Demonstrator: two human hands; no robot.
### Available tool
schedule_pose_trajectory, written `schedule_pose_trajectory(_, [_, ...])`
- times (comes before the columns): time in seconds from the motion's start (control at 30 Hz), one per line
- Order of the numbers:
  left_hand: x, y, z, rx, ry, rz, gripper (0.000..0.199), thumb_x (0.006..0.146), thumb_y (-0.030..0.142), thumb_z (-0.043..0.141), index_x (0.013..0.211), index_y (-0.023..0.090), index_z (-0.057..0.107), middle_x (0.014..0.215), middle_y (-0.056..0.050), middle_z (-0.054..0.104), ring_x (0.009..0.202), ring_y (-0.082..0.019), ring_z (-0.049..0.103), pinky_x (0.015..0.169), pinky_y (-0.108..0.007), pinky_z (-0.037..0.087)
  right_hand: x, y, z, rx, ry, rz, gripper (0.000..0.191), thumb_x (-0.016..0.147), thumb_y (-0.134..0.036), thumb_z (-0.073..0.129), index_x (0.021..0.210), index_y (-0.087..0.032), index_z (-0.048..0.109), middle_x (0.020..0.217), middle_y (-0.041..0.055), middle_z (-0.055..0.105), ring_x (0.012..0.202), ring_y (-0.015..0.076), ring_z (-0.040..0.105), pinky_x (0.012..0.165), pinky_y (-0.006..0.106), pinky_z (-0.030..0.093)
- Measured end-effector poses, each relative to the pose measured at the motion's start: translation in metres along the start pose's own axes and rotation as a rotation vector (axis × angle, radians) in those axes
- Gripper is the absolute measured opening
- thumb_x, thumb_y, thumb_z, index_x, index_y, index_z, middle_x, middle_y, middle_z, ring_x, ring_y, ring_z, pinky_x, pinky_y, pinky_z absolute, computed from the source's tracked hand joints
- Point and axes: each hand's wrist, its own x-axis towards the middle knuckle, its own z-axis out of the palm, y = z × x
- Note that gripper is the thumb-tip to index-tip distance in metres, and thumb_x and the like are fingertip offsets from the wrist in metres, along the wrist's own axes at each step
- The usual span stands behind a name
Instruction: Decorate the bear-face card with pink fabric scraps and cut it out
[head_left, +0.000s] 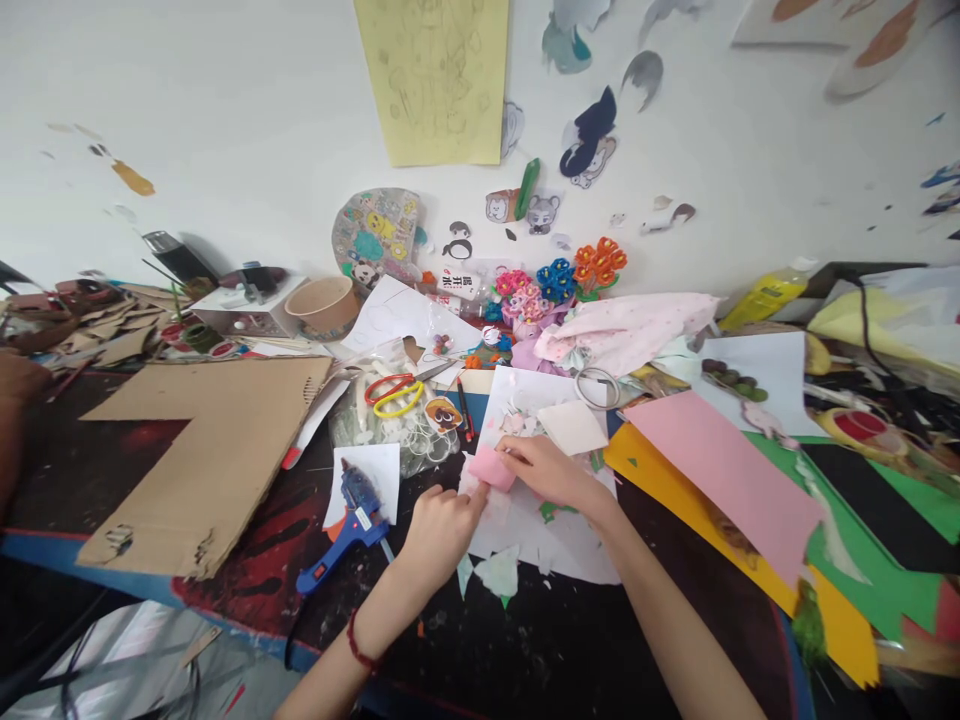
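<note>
A small pink piece of paper (491, 467) is between my two hands over a white sheet (517, 540) strewn with scraps. My right hand (551, 467) pinches its upper right side, fingers closed. From the lower left, my left hand (444, 527) has curled fingers, with a fingertip and thumb at the pink paper's lower edge; their exact grip is partly hidden. Just beyond my right hand lies a cream square of paper (574, 427). Pale green scraps (498, 574) rest on the front of the sheet.
A blue glue gun (346, 535) lies left of my hands beside cut cardboard (202, 430). Behind are scissors (397, 393) on a plastic bag and pipe-cleaner flowers (555, 283). Pink card (727, 470) and a black phone-like slab (877, 505) lie right. Another person's arm (19, 400) shows far left.
</note>
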Motion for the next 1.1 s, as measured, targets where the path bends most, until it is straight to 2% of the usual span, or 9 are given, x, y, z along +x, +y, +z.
schedule_pose_trajectory(0.33, [0.006, -0.006, -0.003, -0.059, 0.061, 0.03, 0.016, 0.088, 0.01, 0.059, 0.099, 0.02, 0.067, 0.056, 0.003, 0.064, 0.052, -0.016, 0.061, 0.052, -0.03, 0.027, 0.0, 0.005, 0.002, 0.021, -0.001, -0.013, 0.024, 0.097, -0.025, 0.04, 0.081, -0.021, 0.059, 0.078, 0.0008, 0.065, 0.072, 0.0166, 0.057, 0.067, 0.029, 0.037])
schedule_pose_trajectory(0.43, [0.014, -0.012, -0.004, -0.065, 0.039, 0.038, 0.011, 0.088, 0.012, 0.059, 0.084, 0.019, 0.066, 0.056, 0.001, 0.065, 0.051, -0.016, 0.06, 0.05, -0.03, 0.022, -0.001, 0.007, 0.003, 0.011, 0.006, -0.02, 0.025, 0.097, -0.025, 0.04, 0.08, -0.021, 0.057, 0.075, -0.0003, 0.064, 0.069, 0.0157, 0.055, 0.064, 0.029, 0.034])
schedule_pose_trajectory(0.53, [0.026, -0.016, -0.008, -0.11, -0.034, -0.007, 0.021, 0.091, 0.022, 0.057, 0.071, 0.018, 0.063, 0.057, -0.001, 0.065, 0.05, -0.015, 0.06, 0.048, -0.03, 0.015, -0.002, 0.009, 0.005, -0.002, 0.01, -0.014, 0.025, 0.097, -0.026, 0.04, 0.079, -0.021, 0.056, 0.071, -0.0011, 0.061, 0.065, 0.0149, 0.053, 0.061, 0.029, 0.032])
schedule_pose_trajectory(0.6, [0.033, -0.018, -0.011, -0.158, -0.095, -0.027, 0.022, 0.091, 0.027, 0.059, 0.071, 0.019, 0.063, 0.062, -0.001, 0.068, 0.053, -0.015, 0.06, 0.048, -0.03, 0.014, -0.003, 0.01, 0.006, -0.002, 0.008, -0.02, 0.025, 0.098, -0.026, 0.039, 0.08, -0.021, 0.057, 0.073, -0.001, 0.062, 0.067, 0.0146, 0.053, 0.061, 0.029, 0.031])
schedule_pose_trajectory(0.73, [0.04, -0.02, -0.015, -0.195, -0.173, -0.027, 0.017, 0.087, 0.026, 0.063, 0.071, 0.019, 0.066, 0.066, -0.001, 0.069, 0.056, -0.015, 0.061, 0.048, -0.03, 0.015, -0.004, 0.01, 0.007, -0.009, 0.015, -0.015, 0.025, 0.098, -0.026, 0.041, 0.081, -0.021, 0.058, 0.072, -0.0008, 0.061, 0.064, 0.0135, 0.05, 0.059, 0.028, 0.03])
schedule_pose_trajectory(0.87, [0.043, -0.021, -0.013, -0.222, -0.207, -0.013, 0.02, 0.088, 0.026, 0.063, 0.069, 0.018, 0.066, 0.067, -0.002, 0.069, 0.058, -0.015, 0.061, 0.048, -0.029, 0.015, -0.004, 0.009, 0.006, -0.014, 0.013, -0.004, 0.027, 0.098, -0.027, 0.041, 0.079, -0.021, 0.059, 0.071, -0.0008, 0.06, 0.063, 0.0134, 0.049, 0.058, 0.028, 0.03])
schedule_pose_trajectory(1.1, [0.046, -0.024, -0.015, -0.241, -0.25, 0.03, 0.017, 0.09, 0.024, 0.06, 0.08, 0.018, 0.071, 0.075, -0.002, 0.072, 0.065, -0.016, 0.064, 0.05, -0.028, 0.022, -0.005, 0.011, 0.006, 0.007, 0.003, 0.028, 0.026, 0.098, -0.028, 0.042, 0.082, -0.022, 0.062, 0.075, -0.0014, 0.064, 0.065, 0.0129, 0.053, 0.059, 0.028, 0.033])
